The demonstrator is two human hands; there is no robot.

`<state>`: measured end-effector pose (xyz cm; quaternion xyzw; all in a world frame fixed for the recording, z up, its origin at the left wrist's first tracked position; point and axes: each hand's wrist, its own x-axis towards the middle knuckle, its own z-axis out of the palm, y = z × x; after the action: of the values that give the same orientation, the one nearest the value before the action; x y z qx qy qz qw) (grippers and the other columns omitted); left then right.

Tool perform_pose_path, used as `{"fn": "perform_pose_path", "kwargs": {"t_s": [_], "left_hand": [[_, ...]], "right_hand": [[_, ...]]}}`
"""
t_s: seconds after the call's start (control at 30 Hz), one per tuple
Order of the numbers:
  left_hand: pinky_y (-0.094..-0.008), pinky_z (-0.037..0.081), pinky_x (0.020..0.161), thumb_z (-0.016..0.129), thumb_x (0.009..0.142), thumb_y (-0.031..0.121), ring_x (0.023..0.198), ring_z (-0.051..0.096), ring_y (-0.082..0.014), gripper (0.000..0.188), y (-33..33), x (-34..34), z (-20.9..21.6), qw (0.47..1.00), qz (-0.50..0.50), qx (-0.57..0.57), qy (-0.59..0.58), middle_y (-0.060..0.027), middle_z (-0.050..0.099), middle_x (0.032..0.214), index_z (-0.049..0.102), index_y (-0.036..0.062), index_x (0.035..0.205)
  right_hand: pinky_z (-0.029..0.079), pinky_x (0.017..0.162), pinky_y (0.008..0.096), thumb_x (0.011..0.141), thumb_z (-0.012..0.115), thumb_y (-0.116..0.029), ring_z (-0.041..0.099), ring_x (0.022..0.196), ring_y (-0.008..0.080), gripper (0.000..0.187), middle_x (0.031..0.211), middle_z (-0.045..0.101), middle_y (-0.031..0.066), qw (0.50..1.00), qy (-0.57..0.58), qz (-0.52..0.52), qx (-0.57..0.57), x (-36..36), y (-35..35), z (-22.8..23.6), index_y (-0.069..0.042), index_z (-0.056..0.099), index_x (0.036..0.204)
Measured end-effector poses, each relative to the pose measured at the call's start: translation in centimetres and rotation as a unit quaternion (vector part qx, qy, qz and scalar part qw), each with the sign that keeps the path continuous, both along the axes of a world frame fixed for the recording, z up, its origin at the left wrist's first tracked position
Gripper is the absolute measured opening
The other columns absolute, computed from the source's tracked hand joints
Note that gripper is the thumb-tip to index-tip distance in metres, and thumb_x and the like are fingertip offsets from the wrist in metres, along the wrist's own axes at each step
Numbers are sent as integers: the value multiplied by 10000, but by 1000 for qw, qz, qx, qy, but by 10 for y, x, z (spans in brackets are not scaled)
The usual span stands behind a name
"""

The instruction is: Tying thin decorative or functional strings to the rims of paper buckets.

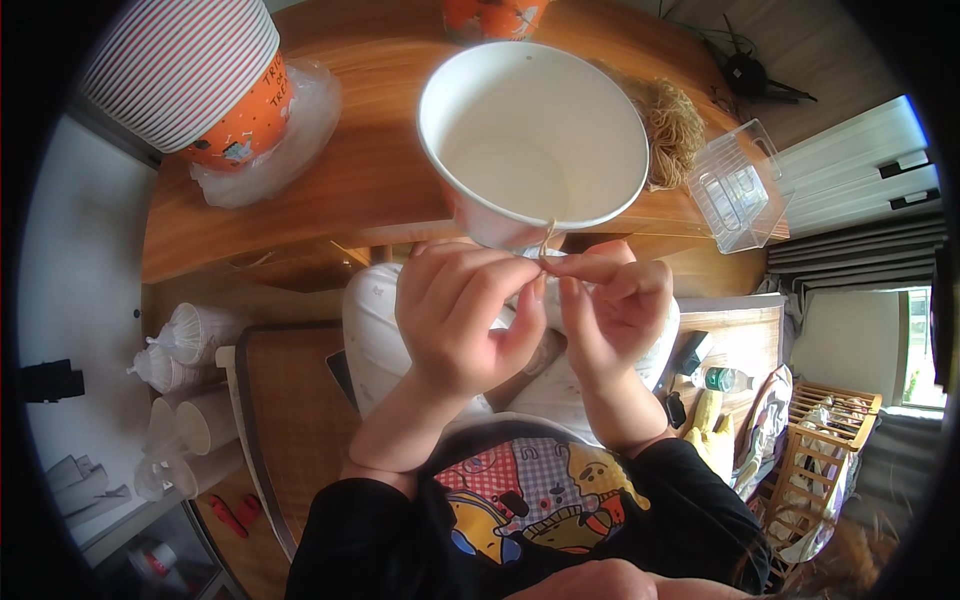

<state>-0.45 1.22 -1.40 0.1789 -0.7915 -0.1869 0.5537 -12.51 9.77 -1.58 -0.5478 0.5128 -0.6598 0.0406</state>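
A paper bucket (520, 120), white inside, tips its wide mouth toward me at the table's near edge. Through its near rim passes a thin tan string (549, 236), its ends hanging down to my fingers. My left hand (470, 310) pinches the string between thumb and forefinger just below the rim. Beside it, almost touching, my right hand (612, 312) has thumb and forefinger closed on the same string. Whether there is a knot between the fingertips is too small to tell.
On the wooden table (380, 110) lie a bundle of tan strings (672, 130) and a clear plastic box (740, 190). A tall stack of orange buckets (215, 100) rests on plastic film at the left. Another orange bucket (490, 18) stands at the far edge.
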Motion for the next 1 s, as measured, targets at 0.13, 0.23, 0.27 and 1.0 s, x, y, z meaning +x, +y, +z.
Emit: {"fn": "perform_pose_path", "kwargs": {"t_s": [0.13,0.23,0.27,1.0], "left_hand": [[-341,485,727,714,712,63,791,608,-225,177,0,0,-1,1000,7,-10,-1,-26,648,843,657,88,877],[-345,486,722,720,718,72,785,610,-225,175,0,-1,0,999,13,-29,-6,-24,644,837,656,89,880],[-345,486,722,720,718,72,785,610,-225,175,0,-1,0,999,13,-29,-6,-24,644,837,656,89,880],[-166,355,639,593,952,56,706,475,-10,140,2,4,-6,820,-287,490,63,32,603,797,635,-11,1068]], "right_hand": [[443,813,311,816,684,98,591,862,185,390,950,712,185,997,-67,37,-13,1,0,-2,-67,348,924],[447,833,312,826,676,100,598,884,190,383,947,710,195,997,-65,34,-1,0,1,-3,-64,345,931],[450,838,308,829,668,107,604,901,195,381,942,709,198,998,-52,26,10,0,1,-4,-62,343,936],[481,767,271,979,531,0,581,896,119,135,1055,622,69,813,-555,174,-10,27,-10,-18,-93,437,1004]]}}
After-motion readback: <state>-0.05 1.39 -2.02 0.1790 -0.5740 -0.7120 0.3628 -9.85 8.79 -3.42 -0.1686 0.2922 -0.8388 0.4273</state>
